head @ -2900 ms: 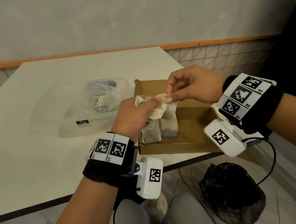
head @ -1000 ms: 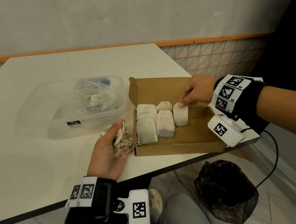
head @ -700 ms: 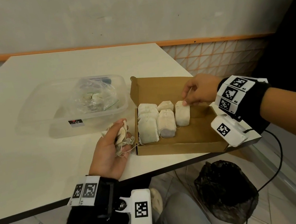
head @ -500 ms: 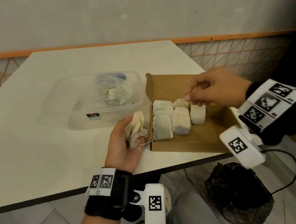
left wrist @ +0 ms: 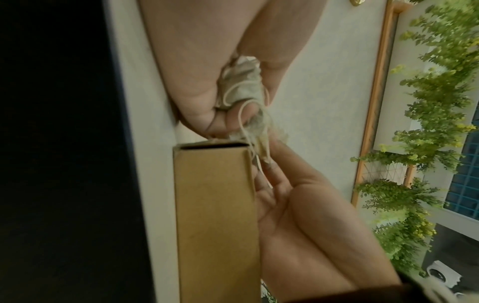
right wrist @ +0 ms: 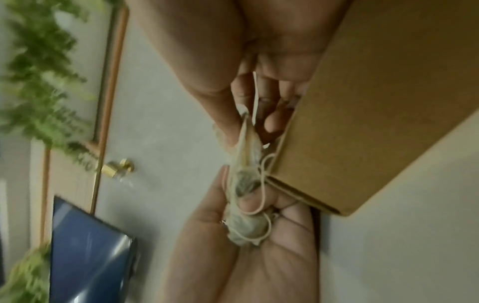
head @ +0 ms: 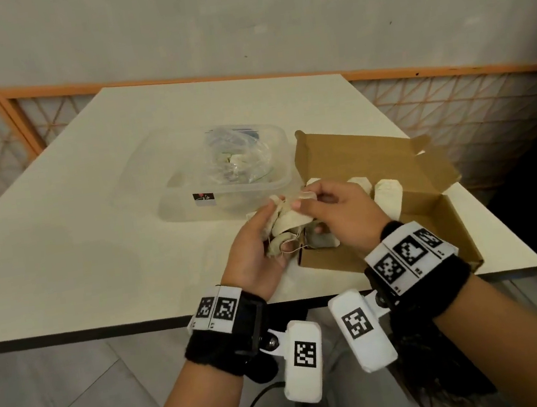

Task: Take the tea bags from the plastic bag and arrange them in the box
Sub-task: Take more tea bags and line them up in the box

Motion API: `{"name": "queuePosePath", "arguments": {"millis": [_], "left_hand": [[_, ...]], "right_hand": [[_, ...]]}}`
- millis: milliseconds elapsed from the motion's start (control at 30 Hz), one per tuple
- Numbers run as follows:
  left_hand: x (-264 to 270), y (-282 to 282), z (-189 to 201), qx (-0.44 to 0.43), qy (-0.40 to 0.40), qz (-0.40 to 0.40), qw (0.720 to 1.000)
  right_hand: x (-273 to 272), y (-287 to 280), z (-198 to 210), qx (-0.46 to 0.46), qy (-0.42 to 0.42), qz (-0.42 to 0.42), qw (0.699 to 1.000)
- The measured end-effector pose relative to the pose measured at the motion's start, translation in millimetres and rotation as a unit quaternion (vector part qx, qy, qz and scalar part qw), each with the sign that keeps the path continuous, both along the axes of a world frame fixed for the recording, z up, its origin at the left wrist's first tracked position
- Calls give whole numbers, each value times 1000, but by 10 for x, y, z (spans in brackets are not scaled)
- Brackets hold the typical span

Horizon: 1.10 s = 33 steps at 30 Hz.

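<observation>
My left hand (head: 264, 234) is palm up at the front left corner of the open cardboard box (head: 432, 216) and grips a crumpled bunch of tea bags (head: 285, 226) with loose strings. My right hand (head: 304, 200) reaches across the box and pinches the top of one tea bag (right wrist: 246, 139) in that bunch between thumb and forefinger. The left wrist view shows the bunch (left wrist: 241, 86) in the curled left fingers. Several tea bags (head: 387, 194) stand upright in the box, partly hidden by my right hand. The plastic bag (head: 237, 159) with more tea bags lies in a clear tub (head: 170, 195).
The clear tub sits just left of the box on the white table (head: 78, 245). The box lid (head: 356, 154) stands open at the back. The box reaches the table's front right corner. A dark bag (head: 433, 373) lies on the floor beneath my right arm.
My right hand let go of the tea bag it stood in the box, crossed left to my left hand and pinched a tea bag in the bunch. The left hand rose slightly.
</observation>
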<state>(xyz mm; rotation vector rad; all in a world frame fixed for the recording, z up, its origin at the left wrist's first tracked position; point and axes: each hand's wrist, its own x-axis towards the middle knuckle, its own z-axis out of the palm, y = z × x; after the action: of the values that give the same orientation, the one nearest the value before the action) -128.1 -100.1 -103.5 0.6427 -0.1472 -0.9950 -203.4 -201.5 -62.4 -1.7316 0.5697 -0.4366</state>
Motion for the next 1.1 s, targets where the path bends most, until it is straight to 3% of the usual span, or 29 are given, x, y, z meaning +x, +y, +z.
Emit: {"name": "queuePosePath", "arguments": {"millis": [100,200,333,533,800,1000,1100], "left_hand": [[20,-19,-40,27,-1,34,999],[28,-29,-58,52,-20,51,997],[17,-39,-59,66,-49,42,996],[-67,12,-11,82,-174,9,981],[-47,-2,-13,84,-132,29,987],[24,-18,-44,49,-31,94,994],[17,-34,-59,54,-34,116,991]], "right_hand": [[-36,-17,-33,106,-61,-26,992],[-31,-24,-64,151,-88,-44,984],[-25,-47,-74,167,-109,-47,979],[-49,-24,-73,156,-115,-16,981],[-63,-116,-76,243,-134,-43,960],[-62,-144,-69,285,-185,-67,938],[-87,-147,-61,305,-215,-43,927]]}}
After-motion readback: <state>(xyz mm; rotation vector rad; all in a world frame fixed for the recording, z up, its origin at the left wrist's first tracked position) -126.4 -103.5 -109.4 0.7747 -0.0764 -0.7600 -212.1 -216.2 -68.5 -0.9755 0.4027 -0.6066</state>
